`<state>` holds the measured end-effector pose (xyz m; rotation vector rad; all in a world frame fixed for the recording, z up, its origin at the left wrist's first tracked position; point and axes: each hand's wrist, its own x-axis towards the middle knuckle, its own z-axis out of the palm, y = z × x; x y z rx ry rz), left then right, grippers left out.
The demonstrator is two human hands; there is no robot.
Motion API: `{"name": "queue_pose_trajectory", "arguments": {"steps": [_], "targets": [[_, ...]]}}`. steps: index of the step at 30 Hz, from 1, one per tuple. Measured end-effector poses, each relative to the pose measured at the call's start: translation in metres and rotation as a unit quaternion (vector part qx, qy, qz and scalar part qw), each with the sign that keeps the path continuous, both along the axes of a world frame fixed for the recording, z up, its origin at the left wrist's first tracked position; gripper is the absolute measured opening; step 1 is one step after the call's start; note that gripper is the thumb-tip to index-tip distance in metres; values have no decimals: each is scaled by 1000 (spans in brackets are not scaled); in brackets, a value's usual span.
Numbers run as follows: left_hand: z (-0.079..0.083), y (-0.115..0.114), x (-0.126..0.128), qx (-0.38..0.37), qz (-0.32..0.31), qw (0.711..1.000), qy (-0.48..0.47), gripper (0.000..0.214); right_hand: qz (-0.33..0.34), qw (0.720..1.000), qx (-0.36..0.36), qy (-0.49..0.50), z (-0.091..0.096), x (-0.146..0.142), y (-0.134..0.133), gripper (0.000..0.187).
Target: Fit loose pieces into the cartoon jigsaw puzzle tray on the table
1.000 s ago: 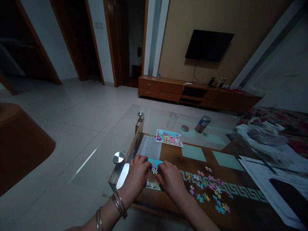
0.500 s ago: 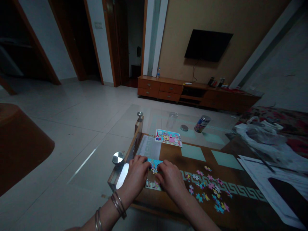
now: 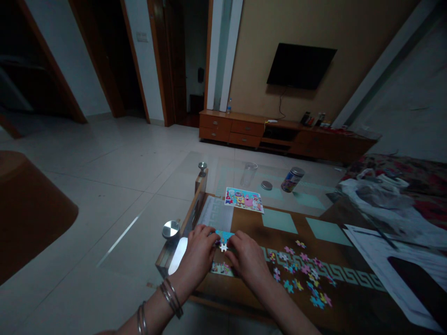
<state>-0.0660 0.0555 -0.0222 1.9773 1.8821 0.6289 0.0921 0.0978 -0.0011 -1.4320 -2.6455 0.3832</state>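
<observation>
A partly joined jigsaw puzzle (image 3: 222, 268) lies at the left end of the glass table, its blue upper strip showing between my hands. My left hand (image 3: 200, 246), with bangles on the wrist, has its fingers bent and closed at the puzzle's left side. Opposite it, my right hand (image 3: 247, 253) is closed in a pinch, thumb towards the middle. A pale puzzle piece (image 3: 223, 248) shows between the fingertips of both hands; the fingers partly hide its edges. Several loose puzzle pieces (image 3: 305, 269) are scattered to the right of my right hand.
Beyond my hands lies a cartoon picture card (image 3: 244, 200). Farther back stand a clear container (image 3: 249, 174), a round lid (image 3: 267, 185) and a printed can (image 3: 292, 179). Papers (image 3: 394, 270), a dark phone-like object (image 3: 419, 284) and plastic bags (image 3: 384, 197) are at the right.
The puzzle piece between my fingers looks paler and plainer than before, where it showed colours. Both hands stay in almost the same place, with only small finger movement.
</observation>
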Motion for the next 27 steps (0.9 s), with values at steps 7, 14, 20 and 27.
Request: {"name": "queue_pose_trajectory", "arguments": {"steps": [7, 14, 20, 27], "targets": [[3, 3, 1, -13, -16, 983, -182, 27, 61, 996, 5, 72, -5, 4, 4, 8], [7, 6, 4, -80, 60, 923, -372, 12, 57, 992, 26, 113, -2, 3, 4, 8], [5, 10, 5, -108, 128, 840, -516, 10, -4, 986, -11, 165, -3, 3, 3, 11], [7, 9, 5, -113, 145, 806, -563, 9, -42, 964, -109, 238, -7, 0, 5, 13]]}}
